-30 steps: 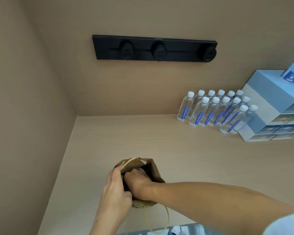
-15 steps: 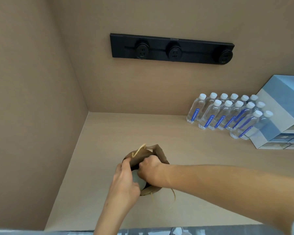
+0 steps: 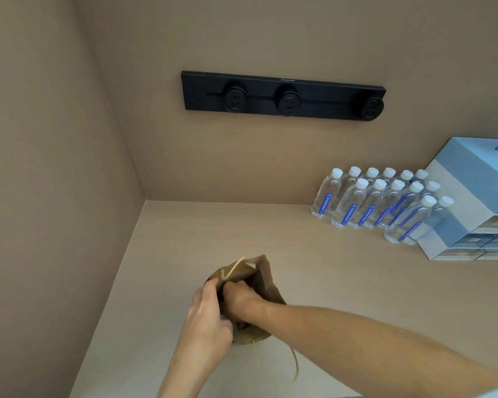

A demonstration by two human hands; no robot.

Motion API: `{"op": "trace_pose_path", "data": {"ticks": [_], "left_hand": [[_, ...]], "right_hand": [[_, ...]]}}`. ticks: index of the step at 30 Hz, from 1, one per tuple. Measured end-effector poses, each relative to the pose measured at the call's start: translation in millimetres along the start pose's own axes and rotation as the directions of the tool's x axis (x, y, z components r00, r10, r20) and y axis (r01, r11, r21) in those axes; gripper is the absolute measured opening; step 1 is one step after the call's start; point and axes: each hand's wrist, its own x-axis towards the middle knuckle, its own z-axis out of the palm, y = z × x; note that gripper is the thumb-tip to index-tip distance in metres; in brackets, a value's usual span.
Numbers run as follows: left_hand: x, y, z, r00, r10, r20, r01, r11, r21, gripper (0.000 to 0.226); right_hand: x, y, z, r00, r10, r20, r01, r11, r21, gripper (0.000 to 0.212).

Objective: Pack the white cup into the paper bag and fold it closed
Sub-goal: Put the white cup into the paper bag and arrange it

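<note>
A brown paper bag (image 3: 266,285) with pale string handles stands on the beige counter (image 3: 314,268), near its front left. My left hand (image 3: 207,317) grips the bag's near left edge. My right hand (image 3: 243,297) reaches into the bag's mouth with its fingers closed, hidden past the knuckles. The white cup is not visible; both hands and the bag's walls cover the inside. One string handle (image 3: 270,360) trails on the counter in front of the bag.
Several clear water bottles (image 3: 380,205) stand in rows at the back right. Beside them is a stack of blue and white boxes (image 3: 477,202). A black socket strip (image 3: 283,94) is mounted on the back wall. A side wall (image 3: 55,196) closes the left.
The white cup, visible between my hands half a second ago, is now hidden inside the bag. My right hand has pushed deeper into the bag's mouth. The camera view shifted slightly.
</note>
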Motion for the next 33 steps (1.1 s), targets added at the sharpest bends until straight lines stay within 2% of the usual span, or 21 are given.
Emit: {"op": "trace_pose_path", "data": {"ticks": [3, 6, 11, 17, 24, 28, 29, 33], "left_hand": [[2.0, 0.1, -2.6, 1.000, -0.012, -0.018, 0.012, 1.000, 0.007, 0.077], [6.6, -1.7, -5.7, 0.999, -0.028, -0.029, 0.028, 1.000, 0.008, 0.077], [14.5, -3.6, -10.1, 0.998, -0.055, -0.020, 0.055, 0.998, -0.019, 0.076], [18.9, -2.2, -8.3, 0.999, -0.042, 0.008, 0.042, 0.999, 0.018, 0.076], [19.8, -4.9, -11.0, 0.998, -0.060, 0.021, 0.059, 0.998, 0.012, 0.078], [19.3, -5.1, -14.0, 0.999, -0.044, 0.031, 0.045, 0.999, -0.030, 0.076], [19.1, -4.9, -15.0, 0.999, -0.041, 0.029, 0.041, 0.999, -0.032, 0.075], [17.8, -4.2, -18.2, 0.999, -0.034, 0.003, 0.034, 0.997, -0.070, 0.070]], "right_hand": [[-5.9, -3.4, -8.1, 1.000, -0.012, -0.015, 0.011, 0.999, -0.035, 0.033], [-20.5, -3.9, -33.9, 0.996, -0.084, -0.022, 0.079, 0.980, -0.180, 0.024], [-46.4, -5.1, -83.0, 0.998, -0.057, -0.037, 0.046, 0.966, -0.253, 0.011], [-45.1, -14.2, -77.9, 0.980, -0.054, 0.194, 0.126, 0.914, -0.385, 0.012], [-12.1, -6.4, -40.5, 0.980, -0.014, 0.196, 0.106, 0.876, -0.470, 0.025], [-8.1, -9.7, -36.9, 0.958, 0.024, 0.285, 0.136, 0.839, -0.526, 0.023], [-7.0, -11.7, -38.5, 0.953, 0.026, 0.302, 0.141, 0.844, -0.517, 0.020], [0.4, -15.8, -42.5, 0.952, 0.036, 0.305, 0.107, 0.892, -0.440, 0.037]]}}
